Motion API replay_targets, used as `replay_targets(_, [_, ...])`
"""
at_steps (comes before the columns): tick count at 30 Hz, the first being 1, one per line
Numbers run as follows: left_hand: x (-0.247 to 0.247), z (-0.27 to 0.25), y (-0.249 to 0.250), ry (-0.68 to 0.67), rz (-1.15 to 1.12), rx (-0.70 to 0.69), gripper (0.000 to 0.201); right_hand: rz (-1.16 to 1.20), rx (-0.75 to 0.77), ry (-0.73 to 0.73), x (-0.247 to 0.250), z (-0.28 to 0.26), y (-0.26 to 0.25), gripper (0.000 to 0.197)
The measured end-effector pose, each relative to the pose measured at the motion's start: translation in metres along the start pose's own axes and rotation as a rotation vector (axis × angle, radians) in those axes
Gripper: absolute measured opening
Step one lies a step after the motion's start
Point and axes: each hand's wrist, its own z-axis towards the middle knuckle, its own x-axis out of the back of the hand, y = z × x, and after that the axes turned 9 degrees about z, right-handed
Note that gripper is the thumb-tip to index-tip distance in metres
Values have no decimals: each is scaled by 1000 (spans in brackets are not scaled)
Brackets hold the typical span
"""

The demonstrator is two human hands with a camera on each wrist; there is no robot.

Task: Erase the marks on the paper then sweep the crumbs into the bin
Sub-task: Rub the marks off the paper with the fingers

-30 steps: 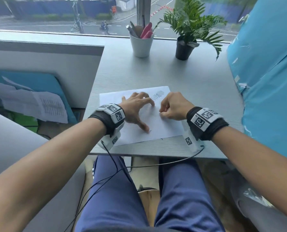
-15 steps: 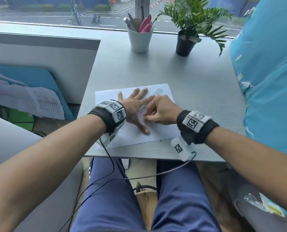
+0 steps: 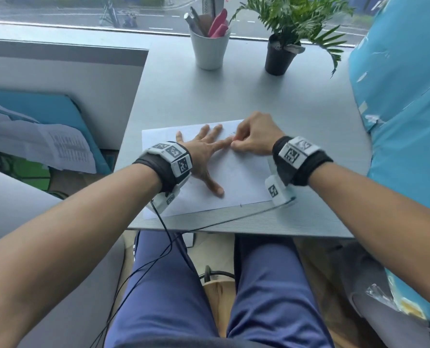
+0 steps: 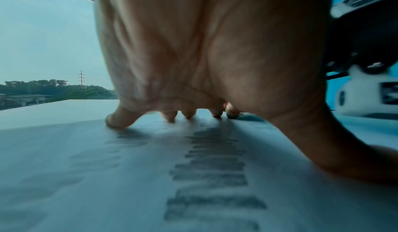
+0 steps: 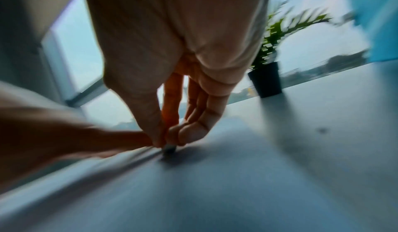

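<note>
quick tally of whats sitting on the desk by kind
paper sheet: 1
white pen cup: 1
potted plant: 1
eraser, pinched in the right hand: 1
total: 4

The left hand (image 3: 203, 154) lies flat with spread fingers on the paper (image 3: 244, 177), which sits at the near edge of the grey desk (image 3: 259, 96). The right hand (image 3: 254, 136), fingers curled, presses down just beside the left index finger. A white cup (image 3: 210, 50) of pens and a potted plant (image 3: 281, 56) stand by the window.
</note>
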Motion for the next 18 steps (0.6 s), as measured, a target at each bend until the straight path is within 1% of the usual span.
replay_targets(1, [2, 2, 2, -14, 11, 7, 152, 22, 40, -60, -11, -10, -7, 7])
replay_targets(3, [5, 5, 5, -44, 38, 28, 158, 47, 116, -224, -31, -34, -20, 7])
replay_targets(4, [7, 6, 6, -53, 49, 36, 159, 41, 126, -262, -32, -36, -20, 6])
replay_targets(5, [8, 7, 7, -60, 53, 40, 160, 36, 109, -248, -26, -30, -15, 5])
replay_targets(8, [10, 5, 9, -61, 43, 48, 159, 13, -28, -3, 7, 3, 8, 11])
replay_targets(9, [10, 5, 9, -63, 42, 51, 159, 8, -43, 44, 10, 7, 11, 11])
replay_targets(10, [11, 6, 9, -66, 51, 55, 160, -4, -28, 42, 6, 5, 8, 10])
replay_targets(11, [11, 7, 10, -77, 63, 60, 161, -13, 1, -14, -3, -3, 1, 9])
replay_targets(13, [14, 8, 14, -105, 88, 76, 164, 7, 46, -185, -25, -28, -14, 7])
replay_targets(14, [15, 7, 15, -117, 97, 81, 165, 18, 55, -235, -28, -34, -15, 6])
replay_targets(15, [15, 7, 16, -125, 102, 81, 165, 24, 50, -232, -24, -32, -12, 6])
replay_targets(16, [15, 6, 16, -125, 101, 78, 164, 30, 21, -172, -16, -22, -5, 6])
replay_targets(18, [15, 5, 15, -114, 84, 65, 162, 40, -52, -5, 6, -1, 11, 10])
